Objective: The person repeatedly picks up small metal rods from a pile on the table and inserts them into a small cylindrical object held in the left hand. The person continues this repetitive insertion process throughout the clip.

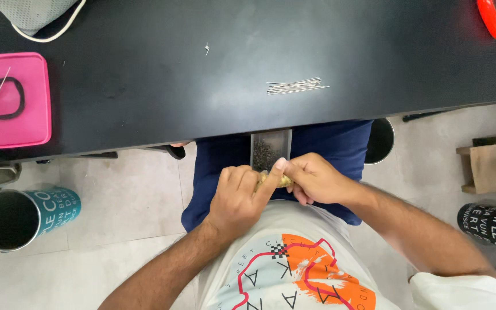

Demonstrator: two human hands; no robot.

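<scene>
A small pale-yellow lump (pixel 275 180), too hidden to identify, sits low in the person's lap, pinched between both hands above the navy-blue trousers (pixel 328 143). The left hand (pixel 237 198) wraps it with fingers curled tight, thumb pressed along it, seemingly to steady it; the right hand (pixel 312 179) closes on its other end. At twelve o'clock, touching the hands, a clear rectangular tray of dark granules (pixel 268 150) rests on the thighs, perhaps to catch what falls. Farther at twelve o'clock, on the black bench (pixel 144 86), lies a bundle of thin metal pins (pixel 295 86); at ten o'clock a pink tray (pixel 14 100).
</scene>
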